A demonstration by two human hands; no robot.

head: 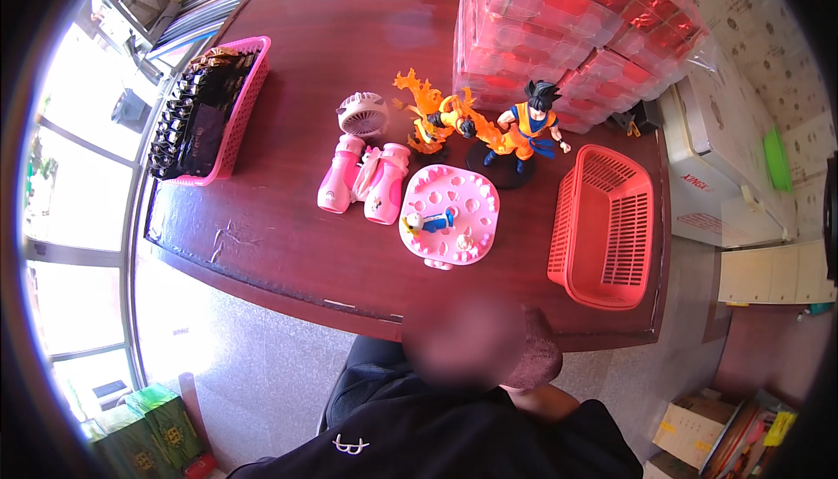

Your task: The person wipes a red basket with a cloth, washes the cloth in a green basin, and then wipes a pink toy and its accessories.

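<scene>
Near the table's front edge, my right hand (pixel 540 351) appears in a dark red textured covering, perhaps a glove, below a bare forearm. A blurred patch hides the area beside it, so its fingers and anything in them cannot be made out. My left hand is out of view. Closest beyond the blur is a pink toy board (pixel 468 194) with shaped hollows; a small white-headed figurine in blue (pixel 429 221) lies on it. Pink toy binoculars (pixel 364 178) and a small handheld fan (pixel 362 114) are to its left. Behind it stand an orange flame figure (pixel 448 117) and a black-haired action figure (pixel 530 122).
A red plastic basket (pixel 569 273) sits at the table's right. Dark packets fill a pink basket (pixel 252 109) at the left. Clear boxes with red contents (pixel 563 27) are stacked at the back right, near a white freezer (pixel 710 164). Green boxes (pixel 160 423) stand lower left.
</scene>
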